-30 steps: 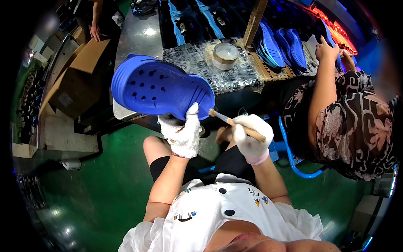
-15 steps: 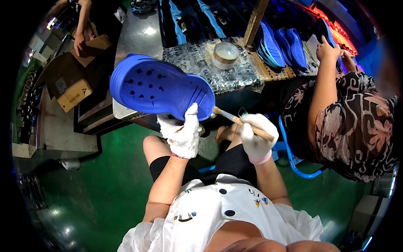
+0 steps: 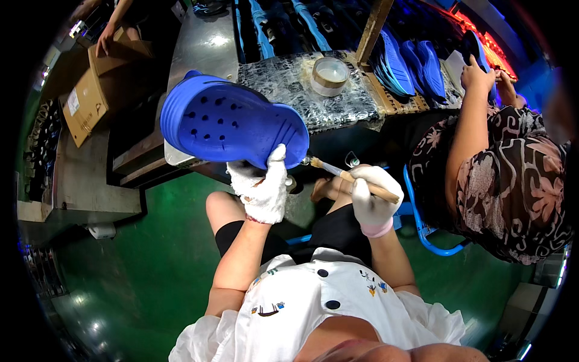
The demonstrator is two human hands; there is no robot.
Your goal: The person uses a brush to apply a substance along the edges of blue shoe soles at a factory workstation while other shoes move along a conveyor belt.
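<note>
A blue shoe upper (image 3: 241,123), clog-shaped and pierced with several holes, is held up in front of me at the table's front edge. My left hand (image 3: 265,187), in a white knit glove, grips its narrow right end, thumb over the surface. Between the fingers of my right hand (image 3: 375,196), also gloved in white, is a wooden-handled brush (image 3: 338,172). Its bristle tip points left and lies close to the shoe's right rim; whether it touches I cannot tell. Beyond the shoe stands a round tub (image 3: 330,76) of whitish stuff.
The tub rests on a tape-covered board (image 3: 274,81). Blue shoe soles (image 3: 395,63) stand to its right by a wooden post (image 3: 372,30). A co-worker in a patterned top (image 3: 506,175) sits at right, holding a sole. At far left, another person's hand (image 3: 105,42) touches a cardboard box (image 3: 84,105).
The brush tip has slipped a little down off the shoe's inner edge. The shoe has tilted slightly. At far left, the cardboard box has been turned by the other person.
</note>
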